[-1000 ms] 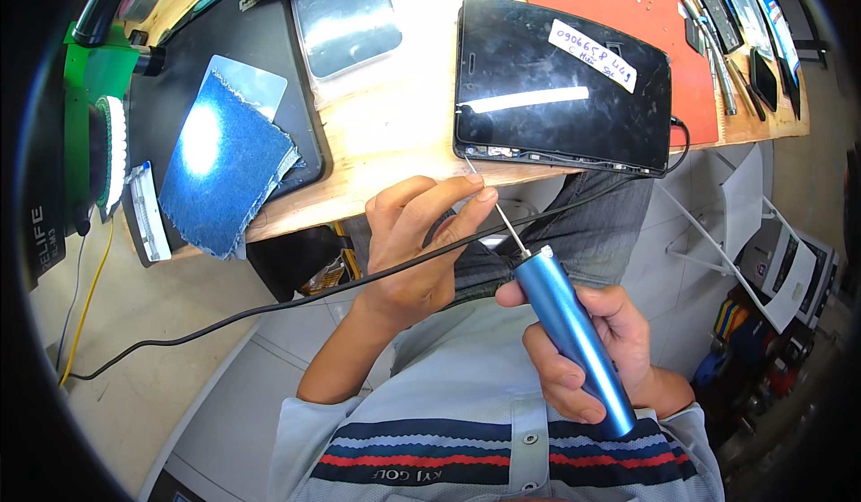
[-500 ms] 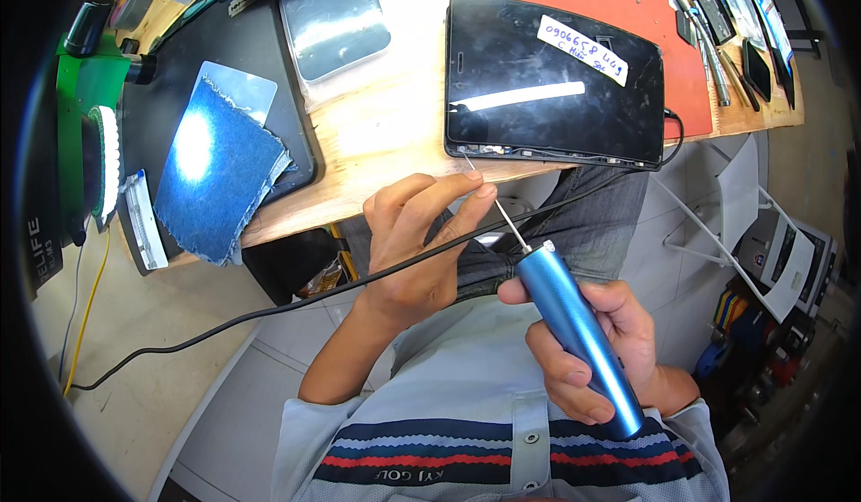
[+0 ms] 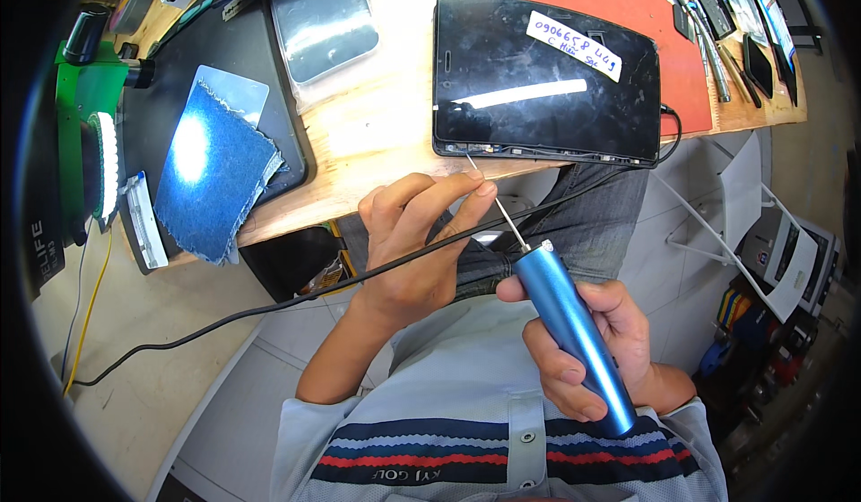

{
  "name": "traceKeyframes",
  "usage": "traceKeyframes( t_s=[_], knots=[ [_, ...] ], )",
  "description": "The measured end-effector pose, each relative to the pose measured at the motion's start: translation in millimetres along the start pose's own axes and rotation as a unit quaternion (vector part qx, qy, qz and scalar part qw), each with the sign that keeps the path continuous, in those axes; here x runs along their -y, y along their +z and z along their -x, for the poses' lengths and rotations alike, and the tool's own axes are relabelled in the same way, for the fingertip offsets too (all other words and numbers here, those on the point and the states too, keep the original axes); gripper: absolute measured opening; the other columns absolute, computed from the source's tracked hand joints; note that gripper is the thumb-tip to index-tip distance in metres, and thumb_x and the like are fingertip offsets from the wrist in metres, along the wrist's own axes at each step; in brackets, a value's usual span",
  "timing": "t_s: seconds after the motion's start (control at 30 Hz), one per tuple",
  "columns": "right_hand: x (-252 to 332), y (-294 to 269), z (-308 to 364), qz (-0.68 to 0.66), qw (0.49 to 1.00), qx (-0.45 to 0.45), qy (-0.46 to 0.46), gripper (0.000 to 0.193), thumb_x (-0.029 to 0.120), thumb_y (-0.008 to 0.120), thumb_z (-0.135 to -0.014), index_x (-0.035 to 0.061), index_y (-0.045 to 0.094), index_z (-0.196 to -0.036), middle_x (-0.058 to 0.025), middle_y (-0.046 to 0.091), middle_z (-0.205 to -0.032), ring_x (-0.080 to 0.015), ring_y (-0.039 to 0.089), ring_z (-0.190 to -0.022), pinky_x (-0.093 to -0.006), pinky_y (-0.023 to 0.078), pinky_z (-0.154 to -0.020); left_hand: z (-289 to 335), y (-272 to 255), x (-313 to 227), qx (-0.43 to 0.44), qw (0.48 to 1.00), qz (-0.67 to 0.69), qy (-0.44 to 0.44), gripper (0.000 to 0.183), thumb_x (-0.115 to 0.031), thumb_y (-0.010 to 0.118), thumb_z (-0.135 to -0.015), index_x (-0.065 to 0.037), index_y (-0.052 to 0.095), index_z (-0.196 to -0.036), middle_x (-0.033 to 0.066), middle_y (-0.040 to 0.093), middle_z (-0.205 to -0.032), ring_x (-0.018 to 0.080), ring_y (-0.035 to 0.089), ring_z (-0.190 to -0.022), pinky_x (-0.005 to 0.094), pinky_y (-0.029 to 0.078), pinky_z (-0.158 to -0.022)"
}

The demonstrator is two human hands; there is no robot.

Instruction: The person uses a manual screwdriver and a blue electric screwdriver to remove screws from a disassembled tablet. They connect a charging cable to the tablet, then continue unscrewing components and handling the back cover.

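Observation:
My right hand (image 3: 592,350) is wrapped around the thick handle of a blue cylindrical tool (image 3: 574,332) with a long, thin metal shaft. Near the front of that shaft, the fingertips of my left hand (image 3: 417,229) pinch it between thumb and finger. The shaft's tip reaches the near edge of a black tablet (image 3: 538,72), toward its left corner, where small parts show along an uncovered strip. Whether the tip touches a part is too small to tell. A white handwritten label (image 3: 574,47) is stuck on the tablet's dark, glossy face.
A black cable (image 3: 323,282) crosses in front of my left hand. The tablet partly covers an orange mat (image 3: 691,99). Blue denim cloth (image 3: 215,170) lies on a dark laptop-like slab (image 3: 148,134) at the left, beside a clear-lidded case (image 3: 323,22). Hand tools (image 3: 713,49) lie at the far right.
The tool's tip sits slightly farther right along the tablet's near edge. Desk objects appear shifted a little left in view. Both hands keep their hold.

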State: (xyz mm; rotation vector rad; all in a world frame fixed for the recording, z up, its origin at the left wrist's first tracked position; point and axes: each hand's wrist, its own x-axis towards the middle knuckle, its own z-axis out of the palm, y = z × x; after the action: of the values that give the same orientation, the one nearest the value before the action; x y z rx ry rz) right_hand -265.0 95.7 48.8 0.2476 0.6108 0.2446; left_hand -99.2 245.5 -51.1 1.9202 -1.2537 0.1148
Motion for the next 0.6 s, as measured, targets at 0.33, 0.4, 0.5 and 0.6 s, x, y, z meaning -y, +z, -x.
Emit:
traceKeyframes(
  t_s=[0.33,0.4,0.5,0.6],
  knots=[
    [3.6,-5.7,1.9,0.009,1.0,0.0,0.001,0.069,0.044,0.026,-0.111,-0.0025,0.023,-0.162,-0.0153,0.058,-0.077,-0.0251,0.062,-0.044,-0.0355,0.054,-0.039,0.0,1.7,-1.8,0.01,1.0,-0.025,0.008,0.049,-0.004,0.066,-0.081,-0.007,0.075,-0.129,0.0034,0.07,-0.127,0.0225,0.058,-0.107,0.0371,0.035,-0.092],
    [3.8,-5.9,2.5,0.009,1.0,-0.001,-0.002,0.069,0.044,0.026,-0.111,-0.0025,0.023,-0.162,-0.0151,0.058,-0.077,-0.025,0.062,-0.044,-0.0354,0.054,-0.038,-0.2,2.2,-2.6,0.011,1.0,-0.025,0.008,0.049,-0.004,0.066,-0.081,-0.007,0.075,-0.129,0.0033,0.07,-0.127,0.0226,0.058,-0.107,0.0374,0.034,-0.093],
    [3.7,-6.1,2.9,0.009,1.0,0.005,-0.007,0.068,0.044,0.026,-0.111,-0.0026,0.024,-0.162,-0.0148,0.058,-0.077,-0.0248,0.061,-0.044,-0.0354,0.053,-0.038,-0.7,2.2,-3.4,0.013,1.0,-0.023,0.008,0.05,-0.004,0.066,-0.081,-0.007,0.075,-0.13,0.0031,0.07,-0.127,0.0229,0.058,-0.109,0.038,0.034,-0.093],
    [3.9,-6.7,3.4,0.004,1.0,0.004,-0.009,0.068,0.043,0.026,-0.111,-0.0026,0.024,-0.162,-0.0147,0.058,-0.077,-0.0248,0.061,-0.044,-0.0353,0.053,-0.038,-1.4,2.5,-4.0,0.017,0.999,-0.027,0.009,0.05,-0.004,0.066,-0.081,-0.007,0.075,-0.131,0.0029,0.07,-0.127,0.023,0.058,-0.109,0.038,0.034,-0.094]
  ],
)
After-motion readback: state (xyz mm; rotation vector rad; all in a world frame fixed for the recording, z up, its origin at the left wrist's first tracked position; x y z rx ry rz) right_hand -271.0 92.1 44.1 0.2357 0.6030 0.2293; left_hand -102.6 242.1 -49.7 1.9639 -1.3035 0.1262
